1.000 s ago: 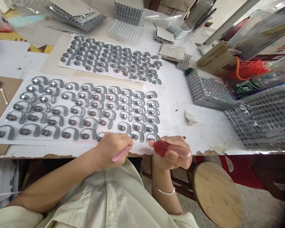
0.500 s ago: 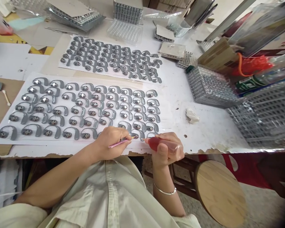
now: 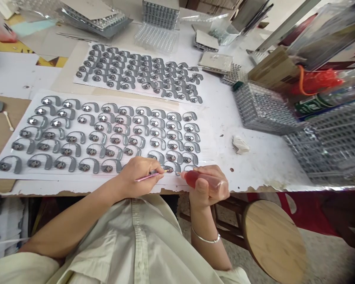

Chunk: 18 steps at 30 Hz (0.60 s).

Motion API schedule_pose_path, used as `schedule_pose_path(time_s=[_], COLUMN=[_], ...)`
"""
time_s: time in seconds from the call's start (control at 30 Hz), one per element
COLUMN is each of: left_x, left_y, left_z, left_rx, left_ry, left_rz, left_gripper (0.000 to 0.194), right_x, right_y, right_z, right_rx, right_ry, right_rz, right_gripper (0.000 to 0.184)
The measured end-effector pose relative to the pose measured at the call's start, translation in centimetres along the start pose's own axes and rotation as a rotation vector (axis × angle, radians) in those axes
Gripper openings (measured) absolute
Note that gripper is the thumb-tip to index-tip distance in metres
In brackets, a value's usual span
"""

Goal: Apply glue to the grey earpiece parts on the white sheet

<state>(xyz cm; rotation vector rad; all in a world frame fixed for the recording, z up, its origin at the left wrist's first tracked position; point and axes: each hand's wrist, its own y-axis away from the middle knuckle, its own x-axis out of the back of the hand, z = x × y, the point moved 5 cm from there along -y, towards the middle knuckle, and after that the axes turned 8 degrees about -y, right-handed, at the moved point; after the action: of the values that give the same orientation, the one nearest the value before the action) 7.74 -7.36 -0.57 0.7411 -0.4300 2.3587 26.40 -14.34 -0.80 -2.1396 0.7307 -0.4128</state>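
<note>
My left hand (image 3: 140, 176) pinches a thin pink stick (image 3: 148, 177) with a pale yellowish tip, held low over the front edge of the table. The tip is at a grey ear-hook piece (image 3: 169, 169) with a shiny round end. My right hand (image 3: 208, 183) is wrapped round a small squeeze bottle (image 3: 197, 179) of red liquid, its nozzle pointing left beside the same piece. Rows of similar ear-hook pieces lie on a white sheet (image 3: 85, 178) in front of me. My hands partly cover the nearest row.
Behind lies a second sheet of ear-hook pieces (image 3: 142, 73). Stacked clear trays (image 3: 260, 108) stand at the right, near a crumpled tissue (image 3: 240, 145). A cotton swab (image 3: 8, 121) rests on cardboard at the left. Below the table edge is a round wooden stool (image 3: 273, 236).
</note>
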Motion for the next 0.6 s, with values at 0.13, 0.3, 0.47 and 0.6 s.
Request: schedule_pose_path(time_s=[0.13, 0.3, 0.47, 0.6], left_x=[0.05, 0.07, 0.08, 0.12], left_y=[0.02, 0.04, -0.09, -0.11], left_z=[-0.01, -0.11, -0.03, 0.05], left_rx=[-0.006, -0.005, -0.001, -0.005], left_ry=[0.018, 0.036, 0.037, 0.049], left_rz=[0.010, 0.017, 0.014, 0.020], left_gripper=[0.010, 0.009, 0.009, 0.009], right_x=[0.03, 0.12, 0.13, 0.04], right_y=[0.21, 0.48, 0.52, 0.56], right_z=[0.02, 0.24, 0.35, 0.33], right_rx=[-0.006, -0.024, -0.019, -0.019], right_ry=[0.002, -0.010, -0.039, -0.054], right_rz=[-0.018, -0.036, -0.041, -0.042], right_gripper=[0.020, 0.021, 0.019, 0.019])
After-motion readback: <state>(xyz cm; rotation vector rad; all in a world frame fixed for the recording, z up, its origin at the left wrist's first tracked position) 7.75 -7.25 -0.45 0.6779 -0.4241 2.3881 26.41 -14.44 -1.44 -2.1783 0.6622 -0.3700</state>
